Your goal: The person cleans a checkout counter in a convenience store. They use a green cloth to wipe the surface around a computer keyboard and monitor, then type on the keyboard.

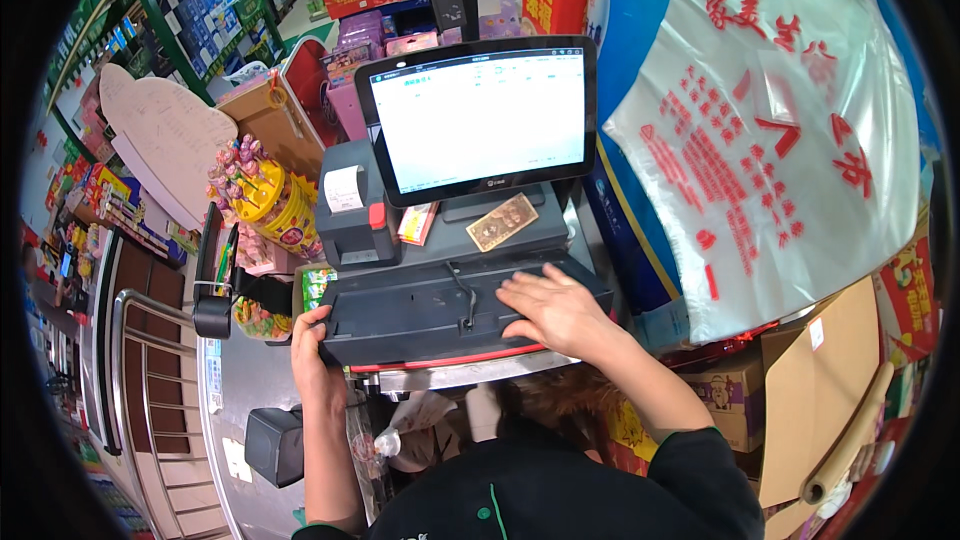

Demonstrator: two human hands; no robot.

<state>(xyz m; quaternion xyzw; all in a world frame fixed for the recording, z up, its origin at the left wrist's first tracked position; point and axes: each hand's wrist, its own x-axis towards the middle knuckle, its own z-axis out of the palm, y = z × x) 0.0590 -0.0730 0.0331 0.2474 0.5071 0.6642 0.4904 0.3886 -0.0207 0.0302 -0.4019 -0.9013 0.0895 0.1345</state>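
Observation:
A long black plastic device (420,307) with a short cable (466,294) lies across the checkout counter; it may be a keyboard turned underside up. My left hand (315,349) grips its left end, thumb on the upper side. Flat fingers of my right hand (559,311) rest over its right half, not wrapped around it. Behind it is the black base (544,236) of a point-of-sale monitor (480,127), whose screen is lit. A banknote (502,223) lies on that base. Left of the base stands a receipt printer (352,217) with paper sticking out.
A yellow lollipop tub (277,202) and a candy jar (262,317) stand at the left. A black box-shaped device (276,446) sits on the metal counter (232,382). White plastic bags (780,127) hang at the right above an open cardboard box (817,375). Metal rails (169,322) run at far left.

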